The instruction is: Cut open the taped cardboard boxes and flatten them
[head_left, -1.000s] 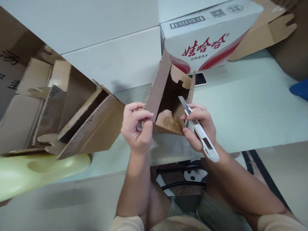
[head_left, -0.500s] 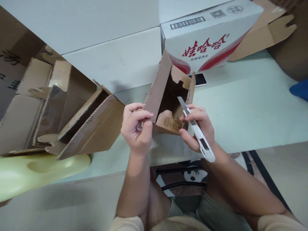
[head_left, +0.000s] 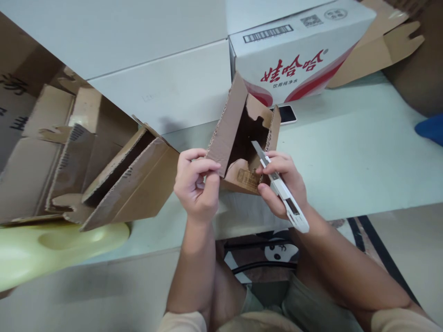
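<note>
A small brown cardboard box [head_left: 224, 124] stands tilted in front of me, its open end facing me and its inside dark. My left hand [head_left: 199, 184] pinches the edge of its left flap between thumb and fingers. In my right hand [head_left: 285, 184] lies a white utility knife [head_left: 284, 191] with its blade out, pointing up and left in front of the opening. The right fingers are also close to the box's right flap; whether they press on it I cannot tell.
Several cut cardboard boxes [head_left: 138, 184] stand at left beside a pale yellow plastic object [head_left: 93, 240]. A white carton with red lettering [head_left: 297, 69] and a large white box [head_left: 166, 87] stand behind. A phone [head_left: 288, 114] lies on the pale green tabletop [head_left: 346, 152].
The knife in my right hand has shifted slightly left, its blade tip a little lower and farther left. My left hand stays on the flap.
</note>
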A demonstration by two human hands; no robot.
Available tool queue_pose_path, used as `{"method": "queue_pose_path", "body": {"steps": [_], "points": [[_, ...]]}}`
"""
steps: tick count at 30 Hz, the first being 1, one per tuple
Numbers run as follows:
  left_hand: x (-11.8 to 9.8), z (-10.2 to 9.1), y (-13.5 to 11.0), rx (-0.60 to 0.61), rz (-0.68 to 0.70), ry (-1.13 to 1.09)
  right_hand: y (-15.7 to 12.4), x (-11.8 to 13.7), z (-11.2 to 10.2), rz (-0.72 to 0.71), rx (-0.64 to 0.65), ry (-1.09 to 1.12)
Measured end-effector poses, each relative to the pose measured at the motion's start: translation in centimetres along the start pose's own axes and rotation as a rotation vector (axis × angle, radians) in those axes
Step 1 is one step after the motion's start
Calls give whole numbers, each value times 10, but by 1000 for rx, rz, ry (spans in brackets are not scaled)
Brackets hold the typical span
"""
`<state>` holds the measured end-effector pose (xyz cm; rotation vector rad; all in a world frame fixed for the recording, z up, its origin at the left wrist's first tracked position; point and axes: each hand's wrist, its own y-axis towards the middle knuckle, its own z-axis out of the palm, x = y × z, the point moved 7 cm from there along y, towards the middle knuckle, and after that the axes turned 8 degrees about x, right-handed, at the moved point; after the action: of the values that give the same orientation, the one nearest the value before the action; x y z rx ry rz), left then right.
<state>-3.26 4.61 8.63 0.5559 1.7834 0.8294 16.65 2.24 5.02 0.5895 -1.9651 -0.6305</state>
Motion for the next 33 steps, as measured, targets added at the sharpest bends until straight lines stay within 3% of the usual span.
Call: {"method": "queue_pose_path", "body": {"steps": [33], "points": [[1,2,-1,11,-13,6,1,1,2,-6,17,-47]]}}
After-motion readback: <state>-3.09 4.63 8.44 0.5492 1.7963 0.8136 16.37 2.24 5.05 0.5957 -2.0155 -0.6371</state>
